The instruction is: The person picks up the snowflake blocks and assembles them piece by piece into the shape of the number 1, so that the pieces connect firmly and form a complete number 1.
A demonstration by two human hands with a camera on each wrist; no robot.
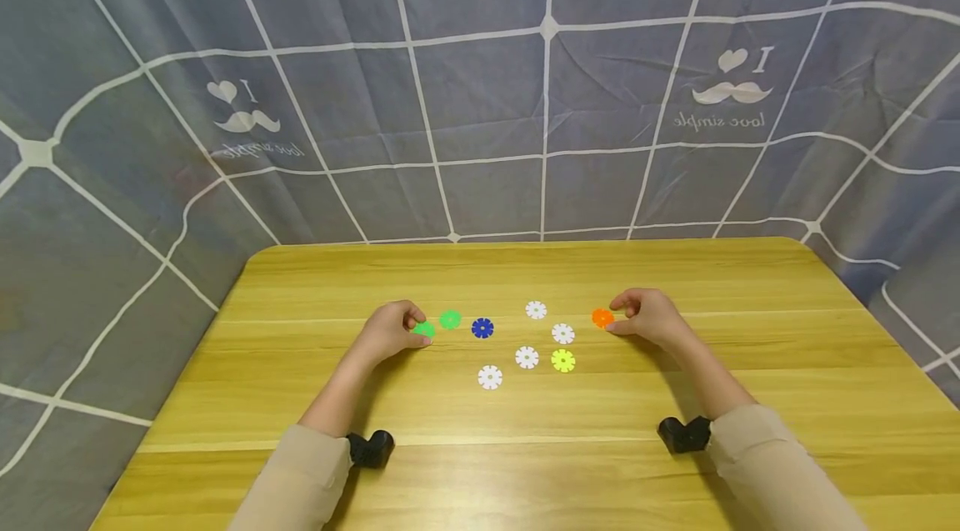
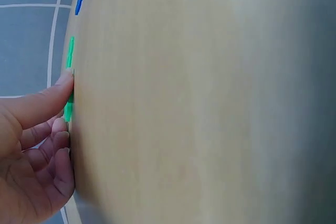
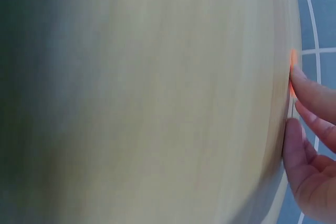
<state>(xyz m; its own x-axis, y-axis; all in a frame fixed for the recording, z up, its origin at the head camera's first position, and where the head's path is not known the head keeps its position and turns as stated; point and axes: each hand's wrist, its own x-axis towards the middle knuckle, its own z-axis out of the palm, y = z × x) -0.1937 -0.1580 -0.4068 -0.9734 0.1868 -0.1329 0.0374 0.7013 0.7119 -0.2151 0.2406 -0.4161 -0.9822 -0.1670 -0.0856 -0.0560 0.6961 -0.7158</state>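
Observation:
At the left of the group, my left hand (image 1: 390, 329) pinches a green notched plastic disc (image 1: 424, 330) at its edges between thumb and fingers, low at the tabletop. A second green disc (image 1: 450, 320) lies just beyond its fingertips, with a dark blue disc (image 1: 482, 328) to the right of that. My right hand (image 1: 649, 317) holds an orange notched disc (image 1: 602, 318) by its right side, thumb on the near edge and index finger on the far one. In the right wrist view the thumb (image 3: 310, 90) covers part of the orange disc.
Between the hands lie several white discs, one (image 1: 527, 358) beside a yellow disc (image 1: 563, 361) and another (image 1: 490, 378) nearer me. The wooden table (image 1: 480, 481) ends at a grey curtain (image 1: 487, 114) behind. Black wrist cameras, one on the left sleeve (image 1: 372, 449), hang close over the tabletop.

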